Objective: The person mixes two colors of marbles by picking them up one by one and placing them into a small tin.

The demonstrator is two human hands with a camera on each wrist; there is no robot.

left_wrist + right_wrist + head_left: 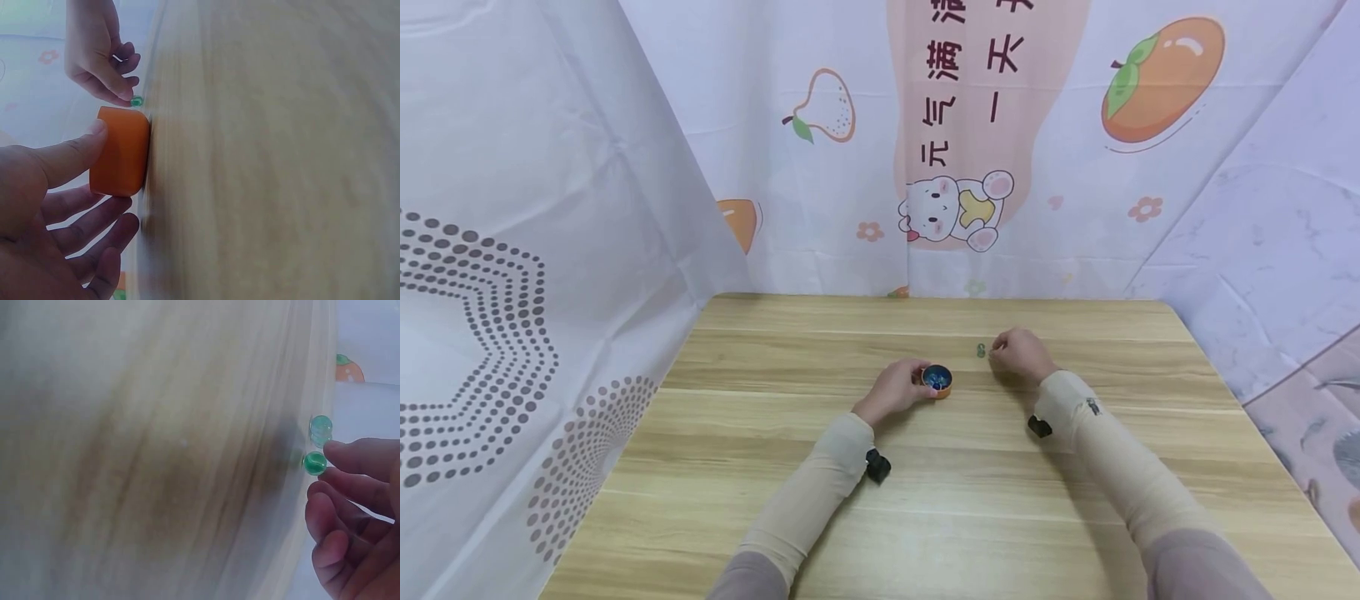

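My left hand [897, 390] grips a small orange round bowl [120, 153] from its left side, thumb on the near wall and fingers behind. Dark blue lines the bowl's interior, with shiny lighter spots at the bottom. The bowl stands upright on the table. To its right, my right hand [1022, 354] pinches a green glass marble [315, 463] between the tips of thumb and forefinger, low at the table surface. Its other fingers are curled in. Two paler green marbles [981, 350] lie together just left of this hand.
The wooden table [955, 517] ends at a printed curtain [850, 183] along the back. More patterned cloth [490, 250] hangs at the left side. Each wrist wears a small black camera, such as the left one [877, 466].
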